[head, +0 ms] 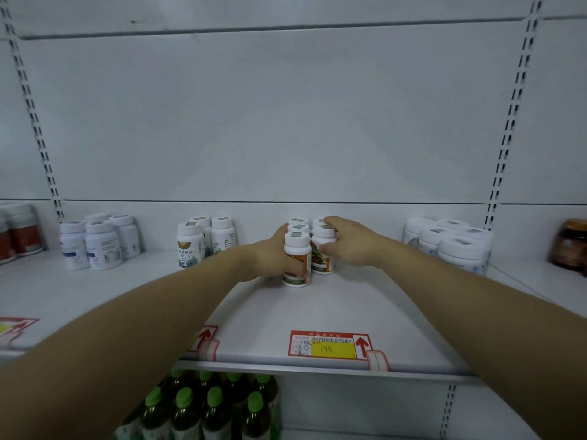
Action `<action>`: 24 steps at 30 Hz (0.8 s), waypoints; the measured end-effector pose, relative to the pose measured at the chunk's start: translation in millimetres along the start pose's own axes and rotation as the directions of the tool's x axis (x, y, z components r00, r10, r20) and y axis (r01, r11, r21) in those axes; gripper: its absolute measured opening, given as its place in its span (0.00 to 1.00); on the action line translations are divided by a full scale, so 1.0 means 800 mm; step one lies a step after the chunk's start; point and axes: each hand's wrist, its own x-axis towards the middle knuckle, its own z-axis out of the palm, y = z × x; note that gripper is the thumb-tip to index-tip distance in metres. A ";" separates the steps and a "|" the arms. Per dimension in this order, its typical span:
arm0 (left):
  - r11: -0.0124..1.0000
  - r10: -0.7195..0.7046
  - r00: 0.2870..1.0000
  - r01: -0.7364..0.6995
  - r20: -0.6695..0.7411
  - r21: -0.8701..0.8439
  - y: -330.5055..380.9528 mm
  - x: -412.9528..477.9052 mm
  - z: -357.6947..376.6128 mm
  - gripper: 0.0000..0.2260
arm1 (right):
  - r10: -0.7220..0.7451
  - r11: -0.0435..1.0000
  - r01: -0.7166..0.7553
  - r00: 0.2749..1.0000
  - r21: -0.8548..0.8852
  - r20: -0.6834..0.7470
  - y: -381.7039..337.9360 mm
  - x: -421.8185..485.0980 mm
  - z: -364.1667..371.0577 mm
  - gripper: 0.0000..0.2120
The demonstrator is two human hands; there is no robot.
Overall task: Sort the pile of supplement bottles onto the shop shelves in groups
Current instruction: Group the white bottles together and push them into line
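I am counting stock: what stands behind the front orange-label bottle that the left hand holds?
Two more white caps show directly behind it, in a row toward the back wall. Their bodies and labels are covered by the front bottle and the left hand.

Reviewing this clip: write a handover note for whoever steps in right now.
Left hand grips the front-left orange-label bottle; right hand grips the front-right orange-label bottle. Both stand on the shelf in one cluster.
Done: blue-label bottles, green-label bottles and white bottles grouped alongside.
Left: square this cluster, let go; pile out of view.
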 end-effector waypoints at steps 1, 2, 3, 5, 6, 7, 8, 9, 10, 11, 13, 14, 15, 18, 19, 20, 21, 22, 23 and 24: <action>1.000 0.003 1.000 -0.003 -0.002 0.001 0.001 0.001 0.003 0.41 | 0.000 1.000 0.000 1.000 -0.006 -0.001 0.003 -0.001 -0.002 0.26; 1.000 0.005 1.000 -0.005 -0.004 0.003 0.002 0.002 0.004 0.41 | 0.001 1.000 -0.001 1.000 -0.015 -0.001 0.005 -0.001 -0.003 0.26; 1.000 0.007 1.000 -0.007 -0.009 0.014 0.002 0.003 0.005 0.41 | 0.000 1.000 0.000 1.000 -0.026 -0.004 0.006 -0.002 -0.003 0.27; 0.999 -0.001 1.000 0.003 -0.025 0.047 0.002 0.003 0.005 0.40 | -0.002 0.998 0.002 1.000 -0.063 -0.002 0.008 -0.001 -0.003 0.27; 0.997 -0.011 0.999 0.013 -0.035 0.071 0.003 0.002 0.005 0.40 | -0.002 0.996 0.003 1.000 -0.084 0.003 0.008 0.000 -0.002 0.27; 0.994 -0.016 0.999 0.021 -0.045 0.104 0.004 0.000 0.004 0.42 | -0.001 0.995 0.002 1.000 -0.102 0.010 0.008 0.001 -0.002 0.26; 0.990 -0.026 0.998 0.034 -0.059 0.138 0.006 -0.002 0.004 0.44 | 0.002 0.993 0.000 1.000 -0.116 0.019 0.008 0.002 -0.003 0.27; 0.985 -0.032 0.997 0.044 -0.070 0.168 0.009 -0.004 0.004 0.47 | 0.005 0.991 -0.001 1.000 -0.132 0.028 0.008 0.002 -0.003 0.26; 0.980 -0.030 0.996 0.045 -0.083 0.192 0.011 -0.006 0.004 0.49 | 0.005 0.989 0.000 0.999 -0.150 0.035 0.008 0.003 -0.003 0.26; 0.978 -0.020 0.996 0.038 -0.086 0.207 0.012 -0.007 0.004 0.49 | 0.004 0.985 0.002 0.999 -0.171 0.038 0.008 0.004 -0.004 0.26; 0.976 -0.006 0.997 0.024 -0.080 0.215 0.015 -0.009 0.004 0.46 | -0.001 0.978 0.010 0.999 -0.209 0.043 0.008 0.006 -0.003 0.25; 0.976 -0.002 0.997 0.019 -0.080 0.216 0.016 -0.009 0.004 0.45 | -0.004 0.975 0.014 0.999 -0.220 0.046 0.009 0.008 -0.003 0.25; 0.977 0.001 0.997 0.016 -0.078 0.213 0.016 -0.008 0.004 0.44 | -0.005 0.974 0.016 0.999 -0.226 0.048 0.009 0.008 -0.003 0.25; 0.985 0.016 0.997 -0.002 -0.080 0.174 0.015 -0.006 0.006 0.41 | -0.009 0.973 0.020 0.999 -0.231 0.048 0.011 0.009 -0.006 0.26; 0.987 0.013 0.997 0.000 -0.082 0.164 0.015 -0.006 0.007 0.42 | -0.011 0.972 0.021 0.999 -0.234 0.045 0.011 0.009 -0.006 0.26; 0.987 0.010 0.997 0.003 -0.082 0.162 0.014 -0.005 0.008 0.43 | -0.016 0.971 0.025 0.999 -0.238 0.042 0.012 0.009 -0.006 0.26; 0.987 0.004 0.997 0.009 -0.082 0.162 0.012 -0.005 0.008 0.44 | -0.019 0.969 0.028 0.999 -0.245 0.040 0.012 0.010 -0.006 0.25; 0.987 -0.003 0.997 0.015 -0.080 0.158 0.012 -0.005 0.008 0.44 | -0.022 0.967 0.031 0.999 -0.254 0.039 0.012 0.010 -0.006 0.25; 0.988 -0.013 0.996 0.026 -0.083 0.151 0.013 -0.007 0.007 0.44 | -0.021 0.964 0.031 0.999 -0.265 0.040 0.012 0.011 -0.006 0.25; 0.990 -0.017 0.996 0.030 -0.091 0.140 0.014 -0.007 0.006 0.43 | -0.020 0.961 0.031 0.999 -0.274 0.043 0.012 0.011 -0.005 0.25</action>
